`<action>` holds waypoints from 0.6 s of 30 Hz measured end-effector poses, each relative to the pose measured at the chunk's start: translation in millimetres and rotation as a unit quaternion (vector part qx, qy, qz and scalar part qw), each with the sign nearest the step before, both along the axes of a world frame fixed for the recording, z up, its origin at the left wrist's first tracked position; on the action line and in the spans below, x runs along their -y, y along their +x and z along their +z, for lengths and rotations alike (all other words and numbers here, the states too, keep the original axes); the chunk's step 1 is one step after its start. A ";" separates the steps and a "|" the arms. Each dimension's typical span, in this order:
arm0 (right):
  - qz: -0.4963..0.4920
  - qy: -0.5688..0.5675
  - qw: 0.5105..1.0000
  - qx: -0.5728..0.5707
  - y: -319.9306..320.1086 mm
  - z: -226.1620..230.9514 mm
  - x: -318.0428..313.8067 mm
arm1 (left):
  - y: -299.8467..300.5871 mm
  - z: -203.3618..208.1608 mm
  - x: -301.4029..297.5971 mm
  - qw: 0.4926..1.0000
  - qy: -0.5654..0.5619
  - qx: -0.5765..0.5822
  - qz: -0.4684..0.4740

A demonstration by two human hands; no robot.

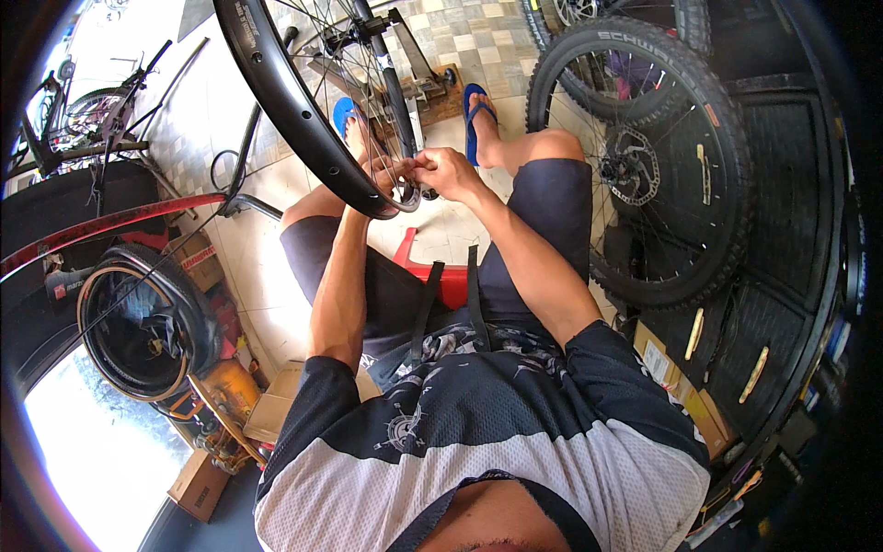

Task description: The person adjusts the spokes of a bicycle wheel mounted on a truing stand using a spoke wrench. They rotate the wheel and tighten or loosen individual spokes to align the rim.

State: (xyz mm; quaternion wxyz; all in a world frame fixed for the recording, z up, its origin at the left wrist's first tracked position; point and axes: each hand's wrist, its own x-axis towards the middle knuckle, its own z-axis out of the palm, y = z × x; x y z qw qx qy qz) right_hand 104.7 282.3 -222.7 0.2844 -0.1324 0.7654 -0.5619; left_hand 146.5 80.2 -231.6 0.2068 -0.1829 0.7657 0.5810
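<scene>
A black bicycle wheel rim (292, 103) with thin spokes stands upright before me, in a metal wheel stand (425, 81) with a wooden base. Its near end sits between my forearms. My left hand (394, 173), partly behind the rim, has its fingers closed among the spokes at the rim's inner side. Right beside it, my right hand (447, 173) is closed in a pinch, its fingertips meeting those of the left. What the fingertips hold is too small and covered to tell. The hub (354, 35) shows near the top of the view.
A large tyred wheel (736, 184) with a disc rotor leans at the right against dark cabinet doors (782, 175). Between my legs is a red stool (451, 283). Tyres and rims (138, 322), cardboard boxes (198, 485) and a red bar (110, 230) are at the left.
</scene>
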 end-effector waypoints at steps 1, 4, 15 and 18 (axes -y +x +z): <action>-0.004 -0.009 1.000 0.014 0.0 -5.2 0.4 | 2.2 -9.6 2.6 0.999 0.010 -0.043 -0.004; 0.005 0.020 1.000 -0.012 -1.9 -19.6 4.7 | -0.5 -46.9 -2.9 0.991 0.092 -0.056 0.082; -0.004 -0.159 0.975 0.157 -2.8 -4.7 -2.4 | -8.6 10.7 -10.8 0.963 0.103 -0.064 0.241; -0.062 -0.140 0.980 0.126 -8.8 -0.8 -6.0 | -9.6 4.0 -5.3 0.973 0.111 -0.019 0.201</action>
